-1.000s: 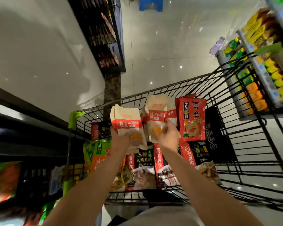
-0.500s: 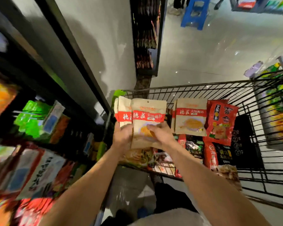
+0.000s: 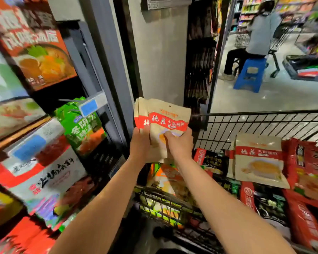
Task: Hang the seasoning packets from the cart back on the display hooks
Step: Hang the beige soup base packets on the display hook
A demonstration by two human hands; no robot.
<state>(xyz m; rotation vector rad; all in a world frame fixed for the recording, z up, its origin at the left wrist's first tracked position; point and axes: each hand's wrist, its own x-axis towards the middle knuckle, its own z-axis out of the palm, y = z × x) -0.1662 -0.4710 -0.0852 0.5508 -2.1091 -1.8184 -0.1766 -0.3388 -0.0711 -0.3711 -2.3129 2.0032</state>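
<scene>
both hands, left and right, have fingers clamped on a fanned stack of tan packets with red bands, held above the cart edge. rear packets mostly hidden; left shelf packets blurred.

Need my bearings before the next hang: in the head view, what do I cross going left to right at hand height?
Green packet on the display → left hand → held tan packets → right hand → tan packet in the cart → red packets in the cart.
</scene>
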